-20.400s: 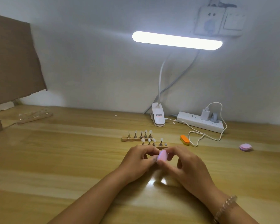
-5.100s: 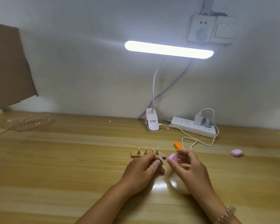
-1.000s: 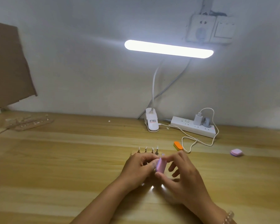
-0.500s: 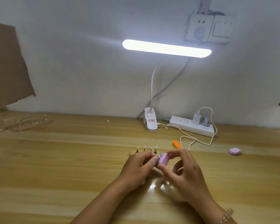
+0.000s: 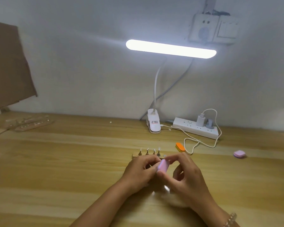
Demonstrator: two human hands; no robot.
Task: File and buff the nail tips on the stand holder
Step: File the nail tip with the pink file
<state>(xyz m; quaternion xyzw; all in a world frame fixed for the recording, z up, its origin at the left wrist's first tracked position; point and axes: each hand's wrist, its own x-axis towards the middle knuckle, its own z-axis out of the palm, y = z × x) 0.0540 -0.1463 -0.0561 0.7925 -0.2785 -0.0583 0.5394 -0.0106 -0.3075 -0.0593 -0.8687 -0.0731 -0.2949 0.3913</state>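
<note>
Your right hand (image 5: 185,174) pinches the pink buffer (image 5: 162,166) against something your curled left hand (image 5: 143,169) pinches, probably a nail tip, hidden; four nail tips (image 5: 158,149) stand on the far stand holder (image 5: 135,155). You're likely midway.

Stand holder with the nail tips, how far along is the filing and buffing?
Done: unclear; the four nail tips on the stand holder are too small to judge. In hand: the right hand pinches a pink buffer block against the left hand's curled fingers; what those hold is hidden. Left: possibly those four; the orange file lies aside.
</note>
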